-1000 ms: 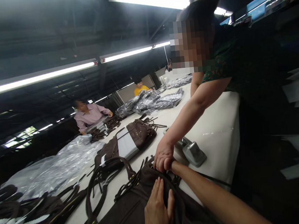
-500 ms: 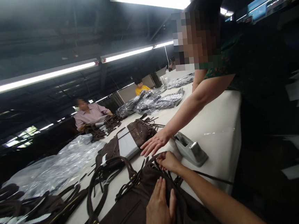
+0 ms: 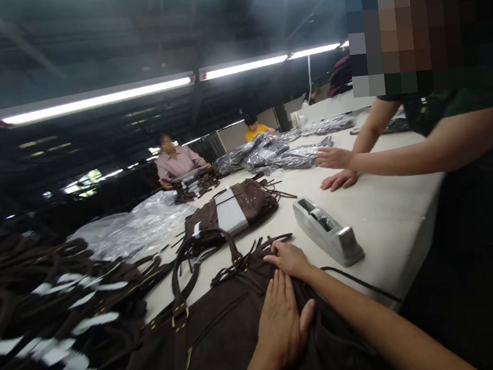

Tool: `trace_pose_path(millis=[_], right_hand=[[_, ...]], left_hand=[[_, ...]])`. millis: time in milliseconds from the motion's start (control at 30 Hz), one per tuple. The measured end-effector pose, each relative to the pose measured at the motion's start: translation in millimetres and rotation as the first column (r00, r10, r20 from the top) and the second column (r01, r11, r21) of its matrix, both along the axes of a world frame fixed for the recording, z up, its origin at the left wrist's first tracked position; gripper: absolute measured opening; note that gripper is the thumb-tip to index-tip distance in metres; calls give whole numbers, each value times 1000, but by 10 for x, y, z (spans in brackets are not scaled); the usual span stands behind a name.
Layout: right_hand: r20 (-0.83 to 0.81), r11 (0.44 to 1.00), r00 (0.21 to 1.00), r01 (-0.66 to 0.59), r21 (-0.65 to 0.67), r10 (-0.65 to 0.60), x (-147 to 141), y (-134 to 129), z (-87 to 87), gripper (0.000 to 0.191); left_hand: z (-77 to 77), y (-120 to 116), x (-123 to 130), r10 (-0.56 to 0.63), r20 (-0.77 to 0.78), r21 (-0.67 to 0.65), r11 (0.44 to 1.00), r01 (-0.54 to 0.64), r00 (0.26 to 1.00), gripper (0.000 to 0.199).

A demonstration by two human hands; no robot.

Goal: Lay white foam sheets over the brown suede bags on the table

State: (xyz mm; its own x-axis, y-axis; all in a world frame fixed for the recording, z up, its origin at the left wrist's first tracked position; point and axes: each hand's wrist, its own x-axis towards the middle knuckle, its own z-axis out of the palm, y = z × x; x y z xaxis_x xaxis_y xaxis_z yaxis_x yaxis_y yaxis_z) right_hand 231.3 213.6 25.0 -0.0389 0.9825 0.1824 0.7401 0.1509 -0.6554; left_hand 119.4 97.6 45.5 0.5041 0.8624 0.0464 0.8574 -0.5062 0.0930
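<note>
Where 2 hnds touch — 1 bag

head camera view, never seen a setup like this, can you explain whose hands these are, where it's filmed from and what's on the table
There is no machine here: a person works with two bare hands, filmed by a camera worn on their head, looking forward and down. The left hand lies flat on a dark brown bag. The right hand rests curled by the bag's edge; whether it pinches anything is hard to tell. Ahead on the pale table are a grey tape dispenser, a second bag with a light band around it, and clear plastic. The hands at the right belong to a co-worker.
</note>
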Motion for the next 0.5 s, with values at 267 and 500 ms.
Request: trace_pose_path(millis=[267,500], right_hand=[[99,999,994,-45,-23,47,-5,15,38,26],[31,996,997,-70,-59,72,132,-217,441,22]], left_hand=[[-25,-529,18,-95,173,-79,991,110,980,69],[0,-614,-19,-103,181,-55,992,114,978,70]])
